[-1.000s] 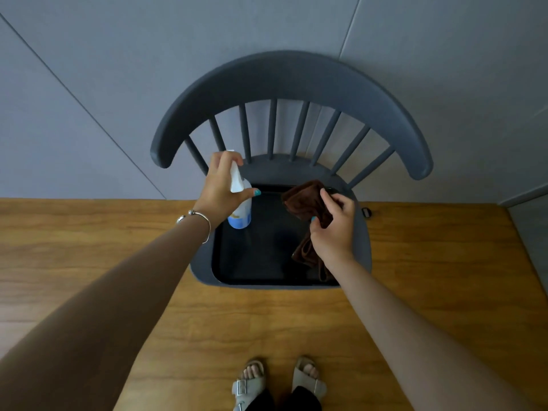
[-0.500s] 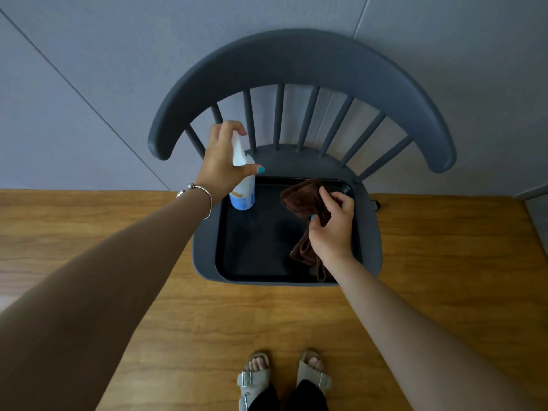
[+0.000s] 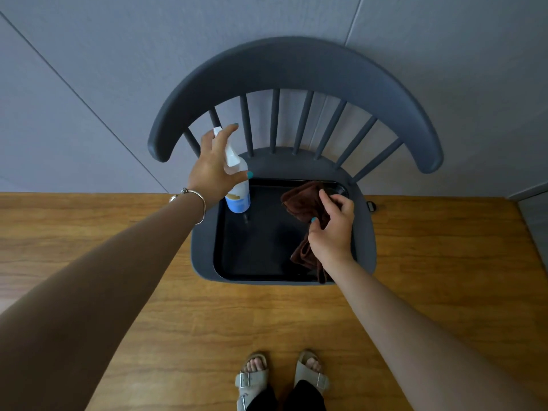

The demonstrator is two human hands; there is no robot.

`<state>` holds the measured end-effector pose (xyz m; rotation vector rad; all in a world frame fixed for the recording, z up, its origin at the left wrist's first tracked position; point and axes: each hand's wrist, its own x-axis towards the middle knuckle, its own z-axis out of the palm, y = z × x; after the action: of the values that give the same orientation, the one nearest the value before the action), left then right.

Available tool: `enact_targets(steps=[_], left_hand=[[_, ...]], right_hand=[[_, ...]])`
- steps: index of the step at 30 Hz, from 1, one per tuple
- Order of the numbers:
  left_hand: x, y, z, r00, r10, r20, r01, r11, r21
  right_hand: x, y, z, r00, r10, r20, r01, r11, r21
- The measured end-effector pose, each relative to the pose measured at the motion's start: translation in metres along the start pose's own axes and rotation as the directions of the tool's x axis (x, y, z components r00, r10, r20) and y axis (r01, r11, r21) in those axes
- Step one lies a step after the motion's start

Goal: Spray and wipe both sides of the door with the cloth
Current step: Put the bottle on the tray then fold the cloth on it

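Drooping brown cloth (image 3: 305, 203) pinched by right hand (image 3: 333, 229)

One spray bottle (image 3: 237, 185), one brown cloth (image 3: 305, 203), one black tray (image 3: 255, 271), one chair (image 3: 296, 66), two hands, two sandals.

spray bottle (image 3: 237, 200) label — blurred; cloth (image 3: 302, 203) partly behind right hand (image 3: 332, 232)

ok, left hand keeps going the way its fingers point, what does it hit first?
Likely the spray bottle: the left hand is open with fingers spread right at its neck, thumb near the body. Contact is unclear from this angle. Beyond it are the chair spindles.
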<state>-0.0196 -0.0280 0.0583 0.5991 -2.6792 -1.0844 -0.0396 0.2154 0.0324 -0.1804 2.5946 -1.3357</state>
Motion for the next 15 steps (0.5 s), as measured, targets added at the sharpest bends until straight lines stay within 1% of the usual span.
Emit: enact_targets(steps=[4,10,13,15], left_hand=[[-0.005,0.001,-0.009,0.998,-0.014,0.064,0.005,0.99,0.141],[-0.02,0.014,-0.016,0.994,-0.022,0.106,-0.007,0.964,0.266],[-0.032,0.015,-0.016,0.992,-0.032,0.124,-0.005,0.958,0.285],[-0.044,0.018,-0.014,0.995,-0.023,0.096,-0.002,0.966,0.257]], right_hand=[[-0.01,-0.004,0.004,0.999,0.03,0.022,-0.03,0.999,0.024],[-0.022,-0.014,0.002,0.999,0.03,0.012,-0.03,0.999,0.027],[-0.031,-0.021,-0.001,1.0,0.031,-0.003,-0.031,0.998,0.063],[-0.036,-0.027,-0.005,1.0,0.02,-0.002,-0.02,0.996,0.081]])
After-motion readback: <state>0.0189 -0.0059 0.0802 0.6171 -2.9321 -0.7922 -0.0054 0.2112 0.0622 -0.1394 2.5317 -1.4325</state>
